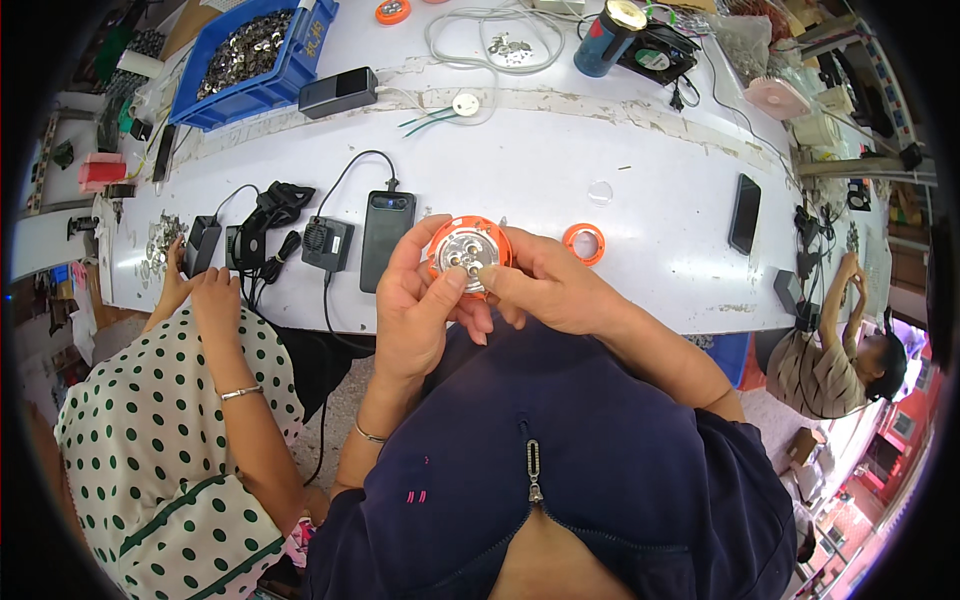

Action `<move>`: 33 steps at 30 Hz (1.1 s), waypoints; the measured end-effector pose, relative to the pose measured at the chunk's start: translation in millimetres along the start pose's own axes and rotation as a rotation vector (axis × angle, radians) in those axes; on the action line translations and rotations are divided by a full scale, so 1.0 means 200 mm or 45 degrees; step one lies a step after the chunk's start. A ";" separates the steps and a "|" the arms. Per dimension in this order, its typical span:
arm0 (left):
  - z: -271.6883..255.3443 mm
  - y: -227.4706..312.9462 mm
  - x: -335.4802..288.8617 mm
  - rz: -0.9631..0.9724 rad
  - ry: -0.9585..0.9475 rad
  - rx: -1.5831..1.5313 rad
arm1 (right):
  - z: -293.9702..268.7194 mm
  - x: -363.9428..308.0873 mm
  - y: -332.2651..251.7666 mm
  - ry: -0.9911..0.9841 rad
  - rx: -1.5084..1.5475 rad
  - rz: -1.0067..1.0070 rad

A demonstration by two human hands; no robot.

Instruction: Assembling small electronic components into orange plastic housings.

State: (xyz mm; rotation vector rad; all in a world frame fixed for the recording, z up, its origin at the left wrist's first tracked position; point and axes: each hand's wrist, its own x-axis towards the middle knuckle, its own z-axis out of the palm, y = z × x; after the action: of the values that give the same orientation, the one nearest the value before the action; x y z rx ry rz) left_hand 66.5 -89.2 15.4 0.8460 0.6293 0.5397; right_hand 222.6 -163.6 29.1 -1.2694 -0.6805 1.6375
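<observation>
In front of my chest I hold a round light (470,246) with an orange rim and a shiny silver reflector with several round cups. My left hand (410,305) wraps its left side, thumb pressed on the reflector's lower edge. From the other side my right hand (550,285) grips it, its thumb also on the lower face; some fingers are hidden underneath. Just right of the hands lies a loose orange ring (570,240) on the white table (680,290). A clear round disc (600,192) rests beyond it.
Left of my hands are a black power bank (387,245) and a cabled black box (326,243). A blue bin (184,108) of small metal parts stands far left; a blue cup (603,48) stands at the back. A phone (744,213) lies right. Co-workers sit on both sides.
</observation>
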 end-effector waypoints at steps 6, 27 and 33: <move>-0.01 0.03 0.01 -0.134 -0.001 -0.164 | -0.06 0.05 0.03 -0.064 0.217 0.061; 0.01 0.03 0.02 -0.186 0.014 -0.158 | -0.04 0.02 -0.07 -0.038 0.039 0.121; 0.04 0.03 0.00 -0.150 0.026 -0.133 | -0.03 -0.01 -0.04 -0.038 0.078 0.094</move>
State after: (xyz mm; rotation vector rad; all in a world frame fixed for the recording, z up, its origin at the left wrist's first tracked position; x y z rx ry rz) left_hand 70.4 -90.3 24.1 0.7016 0.6595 0.4710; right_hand 230.6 -163.1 35.5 -1.2412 -0.6031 1.7276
